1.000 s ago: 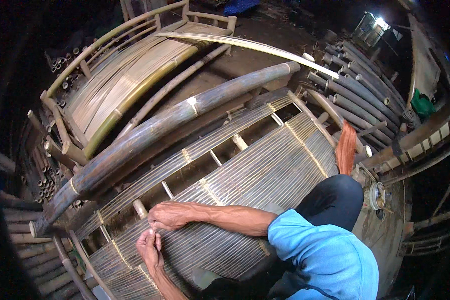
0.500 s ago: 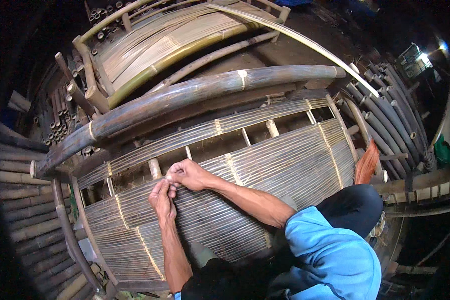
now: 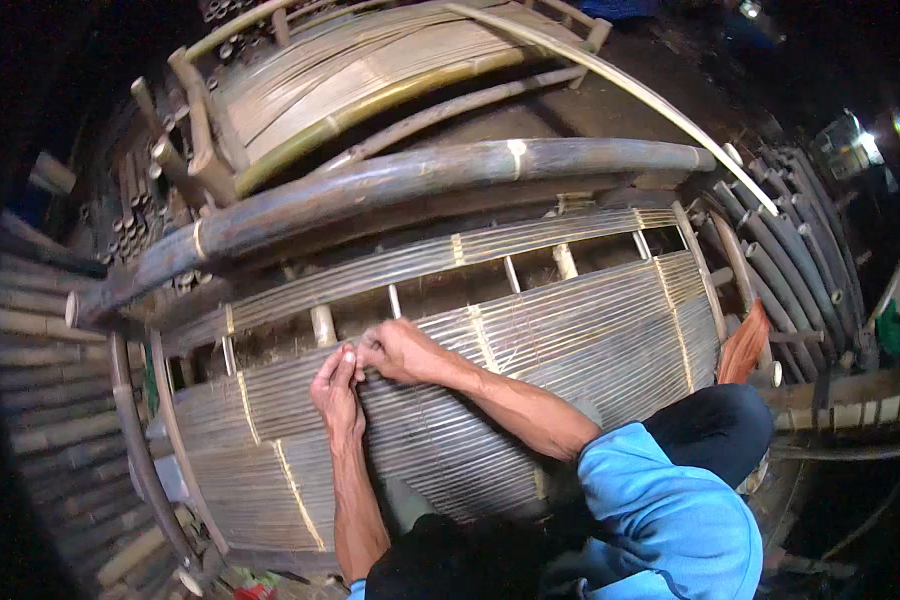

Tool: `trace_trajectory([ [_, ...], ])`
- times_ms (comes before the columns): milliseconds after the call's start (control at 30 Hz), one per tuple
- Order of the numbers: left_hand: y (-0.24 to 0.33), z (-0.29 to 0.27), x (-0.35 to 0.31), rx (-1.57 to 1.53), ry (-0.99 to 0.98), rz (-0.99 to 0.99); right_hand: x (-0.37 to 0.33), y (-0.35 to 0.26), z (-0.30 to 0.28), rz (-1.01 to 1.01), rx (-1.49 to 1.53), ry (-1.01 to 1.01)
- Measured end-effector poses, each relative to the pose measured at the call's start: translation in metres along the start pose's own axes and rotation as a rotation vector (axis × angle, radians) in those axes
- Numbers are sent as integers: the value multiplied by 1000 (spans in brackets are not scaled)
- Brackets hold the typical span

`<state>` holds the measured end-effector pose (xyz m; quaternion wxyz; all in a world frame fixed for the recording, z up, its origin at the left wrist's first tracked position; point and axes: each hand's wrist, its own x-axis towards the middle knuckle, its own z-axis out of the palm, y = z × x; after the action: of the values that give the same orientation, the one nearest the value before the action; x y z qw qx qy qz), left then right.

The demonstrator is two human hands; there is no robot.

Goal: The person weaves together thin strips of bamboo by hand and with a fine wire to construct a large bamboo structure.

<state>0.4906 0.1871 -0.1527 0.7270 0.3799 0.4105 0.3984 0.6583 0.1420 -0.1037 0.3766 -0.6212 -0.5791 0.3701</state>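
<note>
Both hands have crept rightward: left hand (image 3: 336, 392) and right hand (image 3: 398, 350) pinch one thin strip at the bamboo slat panel's (image 3: 590, 330) upper edge.

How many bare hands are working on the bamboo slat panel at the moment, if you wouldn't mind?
2: the left hand and the right hand, fingertips meeting at the upper edge of the bamboo slat panel. No other hands show.
</note>
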Motion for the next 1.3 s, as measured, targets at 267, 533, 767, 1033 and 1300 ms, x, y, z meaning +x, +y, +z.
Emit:
trace_trajectory([
  [267, 10, 16, -5, 91, 15, 81, -3, 12, 4, 106, 159, 168],
  [533, 16, 16, -15, 294, -4, 160, -2, 11, 3, 188, 266, 35],
  [767, 18, 22, -17, 133, 70, 119, -5, -5, 0, 109, 46, 154],
  [1033, 14, 14, -8, 18, 188, 14, -7, -5, 7, -121, 158, 124],
  [1300, 24, -3, -16, -138, -145, -381, -4, -4, 3, -185, 50, 36],
])
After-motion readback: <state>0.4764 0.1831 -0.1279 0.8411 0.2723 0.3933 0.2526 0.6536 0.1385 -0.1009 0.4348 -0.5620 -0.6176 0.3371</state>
